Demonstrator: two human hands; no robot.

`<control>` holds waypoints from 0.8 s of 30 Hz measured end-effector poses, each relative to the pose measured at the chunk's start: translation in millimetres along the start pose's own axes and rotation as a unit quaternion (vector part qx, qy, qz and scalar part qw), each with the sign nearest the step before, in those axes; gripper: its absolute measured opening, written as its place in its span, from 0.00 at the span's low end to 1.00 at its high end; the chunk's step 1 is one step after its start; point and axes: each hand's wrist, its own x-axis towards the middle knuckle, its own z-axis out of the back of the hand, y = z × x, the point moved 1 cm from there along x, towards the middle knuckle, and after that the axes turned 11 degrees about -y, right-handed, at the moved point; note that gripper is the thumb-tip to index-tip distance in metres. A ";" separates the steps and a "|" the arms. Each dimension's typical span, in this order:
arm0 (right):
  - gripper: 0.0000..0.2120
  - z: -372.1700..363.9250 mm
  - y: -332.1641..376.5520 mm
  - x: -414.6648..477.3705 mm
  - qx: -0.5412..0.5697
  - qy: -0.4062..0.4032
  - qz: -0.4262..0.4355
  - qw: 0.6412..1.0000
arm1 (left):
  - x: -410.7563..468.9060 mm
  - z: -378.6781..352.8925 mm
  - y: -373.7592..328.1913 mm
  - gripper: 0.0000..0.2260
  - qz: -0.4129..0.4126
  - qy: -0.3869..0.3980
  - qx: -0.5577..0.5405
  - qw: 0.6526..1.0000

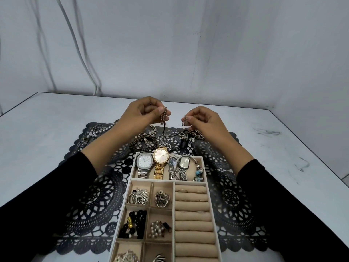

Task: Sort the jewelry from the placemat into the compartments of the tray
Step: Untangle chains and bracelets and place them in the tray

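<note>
The left hand [144, 112] pinches a gold chain [164, 115]. The right hand [203, 119] pinches a small pendant [185, 121]. Both are raised above the placemat [98, 197].

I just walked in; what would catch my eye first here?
Two hands are raised mid-table: the left hand pinches a gold chain, the right hand a small earring-like piece, above a black lace placemat. Nearer, a beige tray holds a gold watch in its far compartment.

White grey-veined table [47, 120] is carrying a black lace placemat [226, 197], which is lying flat across its middle.
</note>
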 end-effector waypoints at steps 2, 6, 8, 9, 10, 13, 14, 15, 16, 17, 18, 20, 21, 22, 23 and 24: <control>0.02 0.3 1.8 0.9 0.023 -0.010 -0.004 1.000 | 1.4 1.7 -1.9 0.02 -0.010 -0.010 -0.003 1.000; 0.05 0.7 5.7 2.0 0.059 -0.021 -0.001 0.998 | 3.4 5.2 -7.5 0.01 -0.008 -0.028 -0.016 0.999; 0.04 0.7 8.4 2.0 0.075 -0.024 -0.002 0.997 | 3.0 6.7 -12.3 0.02 -0.012 -0.037 -0.026 0.999; 0.04 0.9 10.2 1.9 0.083 -0.026 -0.001 0.996 | 2.7 7.7 -14.9 0.02 -0.015 -0.041 -0.032 0.999; 0.04 0.9 11.8 1.7 0.088 -0.028 0.000 0.996 | 2.2 8.9 -17.4 0.02 -0.017 -0.044 -0.036 0.998; 0.04 0.4 18.1 -0.3 0.099 -0.029 0.002 0.995 | -0.9 13.6 -24.6 0.02 -0.020 -0.054 -0.039 0.998; 0.04 -0.2 20.1 -1.3 0.102 -0.029 0.003 0.994 | -2.4 15.3 -26.9 0.02 -0.022 -0.057 -0.040 0.997; 0.04 -0.9 22.5 -2.7 0.106 -0.029 0.004 0.994 | -4.0 17.1 -29.4 0.02 -0.024 -0.061 -0.041 0.997; 0.03 -1.6 24.4 -4.2 0.110 -0.028 0.004 0.994 | -5.3 18.6 -31.7 0.02 -0.027 -0.065 -0.042 0.997; 0.03 -2.5 27.2 -6.3 0.113 -0.026 0.005 0.993 | -7.4 20.8 -35.1 0.03 -0.032 -0.069 -0.044 0.996; 0.03 -3.2 29.3 -7.8 0.117 -0.025 0.006 0.993 | -8.8 22.4 -38.2 0.03 -0.035 -0.074 -0.047 0.996; 0.03 -4.9 34.8 -12.3 0.124 -0.024 0.009 0.992 | -13.0 26.3 -46.1 0.02 -0.044 -0.084 -0.058 0.994; 0.03 -5.9 37.9 -15.1 0.127 -0.022 0.011 0.992 | -16.0 28.3 -50.3 0.02 -0.050 -0.088 -0.062 0.993; 0.03 -7.0 40.9 -17.9 0.130 -0.022 0.012 0.991 | -19.1 30.0 -54.4 0.03 -0.055 -0.091 -0.066 0.992; 0.03 -8.1 44.1 -20.9 0.134 -0.022 0.014 0.991 | -22.5 31.7 -58.4 0.03 -0.060 -0.093 -0.069 0.991; 0.04 -9.2 47.2 -24.0 0.137 -0.022 0.015 0.990 | -26.0 33.1 -62.1 0.03 -0.063 -0.095 -0.069 0.991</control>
